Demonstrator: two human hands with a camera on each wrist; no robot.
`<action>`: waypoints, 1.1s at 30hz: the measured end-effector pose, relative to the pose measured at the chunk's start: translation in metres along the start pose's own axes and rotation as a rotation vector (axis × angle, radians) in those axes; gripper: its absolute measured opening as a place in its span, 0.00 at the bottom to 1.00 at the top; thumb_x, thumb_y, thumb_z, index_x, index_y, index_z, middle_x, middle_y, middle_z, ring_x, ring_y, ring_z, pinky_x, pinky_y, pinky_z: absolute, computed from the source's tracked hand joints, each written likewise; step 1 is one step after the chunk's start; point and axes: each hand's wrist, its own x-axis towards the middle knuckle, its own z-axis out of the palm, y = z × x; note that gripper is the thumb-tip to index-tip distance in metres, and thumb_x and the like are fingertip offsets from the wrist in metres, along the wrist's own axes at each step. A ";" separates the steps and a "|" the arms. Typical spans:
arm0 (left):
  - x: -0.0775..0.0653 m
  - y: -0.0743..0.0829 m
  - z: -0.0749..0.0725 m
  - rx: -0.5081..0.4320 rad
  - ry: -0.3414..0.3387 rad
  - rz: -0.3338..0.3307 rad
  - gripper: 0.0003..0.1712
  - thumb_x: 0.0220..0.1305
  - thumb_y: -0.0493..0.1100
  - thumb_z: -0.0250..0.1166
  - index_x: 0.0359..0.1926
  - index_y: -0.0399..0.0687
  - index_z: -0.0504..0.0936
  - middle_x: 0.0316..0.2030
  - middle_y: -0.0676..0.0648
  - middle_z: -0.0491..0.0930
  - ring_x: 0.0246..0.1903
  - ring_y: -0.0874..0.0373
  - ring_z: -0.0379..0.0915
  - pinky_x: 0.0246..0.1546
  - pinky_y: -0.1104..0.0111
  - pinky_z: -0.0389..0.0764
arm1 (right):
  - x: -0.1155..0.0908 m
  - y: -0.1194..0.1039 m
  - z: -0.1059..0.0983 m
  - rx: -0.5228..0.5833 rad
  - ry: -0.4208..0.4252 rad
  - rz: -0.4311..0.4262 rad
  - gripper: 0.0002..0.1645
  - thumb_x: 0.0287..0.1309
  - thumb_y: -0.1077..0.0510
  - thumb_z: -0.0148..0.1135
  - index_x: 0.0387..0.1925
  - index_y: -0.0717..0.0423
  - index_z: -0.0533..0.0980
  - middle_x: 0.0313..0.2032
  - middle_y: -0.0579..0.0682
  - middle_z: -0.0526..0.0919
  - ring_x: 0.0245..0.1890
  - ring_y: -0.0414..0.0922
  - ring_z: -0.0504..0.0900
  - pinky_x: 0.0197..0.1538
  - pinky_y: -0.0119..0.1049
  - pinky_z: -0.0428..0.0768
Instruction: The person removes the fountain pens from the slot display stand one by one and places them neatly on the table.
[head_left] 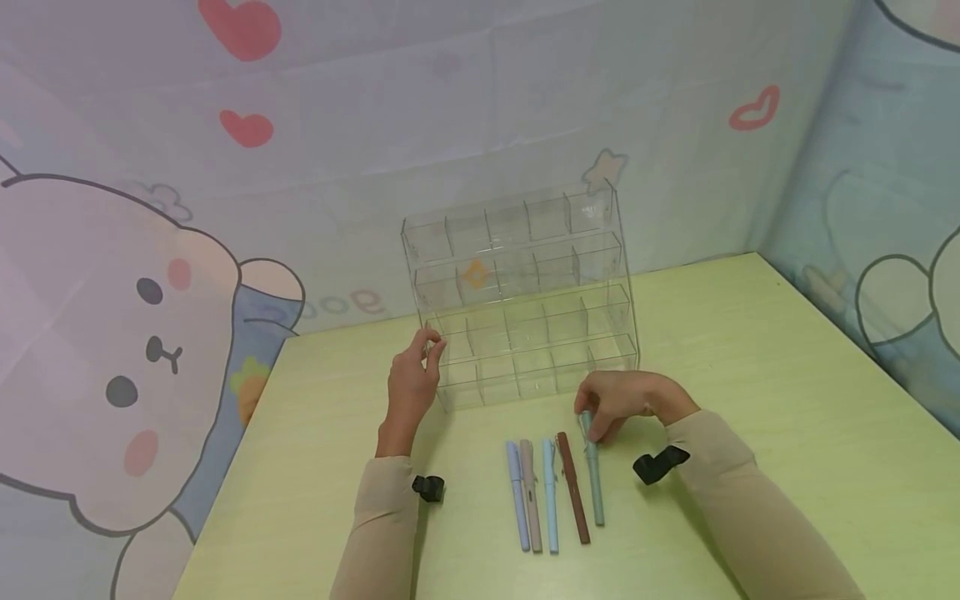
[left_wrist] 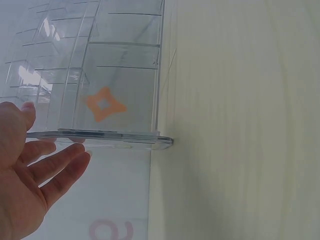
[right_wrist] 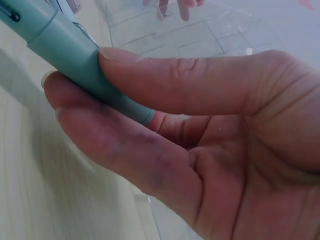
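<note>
A clear acrylic rack with several stepped tiers of small compartments stands at the back of the table. My left hand holds its left side panel, thumb on one face and fingers on the other. In front of the rack's right end, my right hand pinches the cap end of a green pen between thumb and fingers. The right wrist view shows the green pen lying across the fingertips. Left of it lie a dark red pen, a light blue pen, a taupe pen and a lavender pen.
The pale yellow-green table meets a patterned cloth backdrop behind the rack. Another cloth side rises on the right. Small black cameras sit at both wrists over beige sleeves.
</note>
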 end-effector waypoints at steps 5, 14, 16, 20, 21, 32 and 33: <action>-0.001 0.000 0.000 -0.006 0.003 0.005 0.10 0.77 0.51 0.55 0.47 0.52 0.76 0.08 0.52 0.65 0.49 0.36 0.81 0.14 0.63 0.66 | 0.000 -0.004 0.004 -0.047 0.022 0.001 0.23 0.49 0.75 0.71 0.49 0.71 0.75 0.38 0.61 0.80 0.35 0.50 0.86 0.41 0.43 0.84; 0.000 0.002 -0.001 -0.004 0.015 0.021 0.08 0.77 0.48 0.56 0.47 0.50 0.76 0.10 0.50 0.69 0.47 0.36 0.82 0.13 0.65 0.66 | 0.001 -0.006 0.009 -0.090 0.025 -0.008 0.22 0.50 0.76 0.69 0.49 0.72 0.74 0.36 0.60 0.81 0.32 0.54 0.88 0.39 0.44 0.84; 0.000 0.002 0.000 -0.004 0.016 0.025 0.09 0.77 0.48 0.56 0.47 0.50 0.76 0.10 0.48 0.70 0.47 0.36 0.82 0.12 0.65 0.65 | 0.002 -0.006 0.010 -0.088 0.031 -0.003 0.21 0.50 0.77 0.70 0.47 0.71 0.75 0.35 0.60 0.81 0.32 0.54 0.88 0.39 0.44 0.84; 0.000 0.001 0.000 -0.001 0.019 0.031 0.09 0.77 0.49 0.55 0.47 0.50 0.76 0.16 0.42 0.78 0.46 0.36 0.83 0.13 0.65 0.65 | 0.003 -0.006 0.012 -0.086 0.029 0.004 0.19 0.49 0.78 0.69 0.45 0.69 0.77 0.34 0.60 0.82 0.31 0.53 0.87 0.37 0.43 0.84; 0.000 0.000 0.001 -0.001 0.020 0.032 0.09 0.77 0.49 0.55 0.47 0.50 0.76 0.17 0.41 0.79 0.46 0.36 0.83 0.13 0.65 0.66 | 0.004 -0.006 0.013 -0.085 0.026 0.005 0.19 0.49 0.78 0.69 0.44 0.69 0.77 0.34 0.60 0.82 0.31 0.52 0.87 0.37 0.43 0.84; 0.000 0.000 0.001 -0.009 0.012 0.030 0.09 0.78 0.49 0.55 0.47 0.50 0.76 0.08 0.53 0.65 0.44 0.35 0.83 0.10 0.67 0.59 | 0.004 -0.011 0.018 -0.111 0.032 0.027 0.18 0.49 0.78 0.69 0.43 0.69 0.78 0.35 0.59 0.82 0.31 0.50 0.87 0.37 0.43 0.84; 0.000 0.000 0.001 -0.008 0.012 0.030 0.09 0.77 0.49 0.55 0.47 0.50 0.76 0.07 0.53 0.65 0.44 0.35 0.83 0.10 0.67 0.59 | 0.004 -0.011 0.019 -0.115 0.035 0.028 0.18 0.49 0.78 0.69 0.43 0.69 0.78 0.35 0.59 0.82 0.31 0.50 0.87 0.37 0.43 0.84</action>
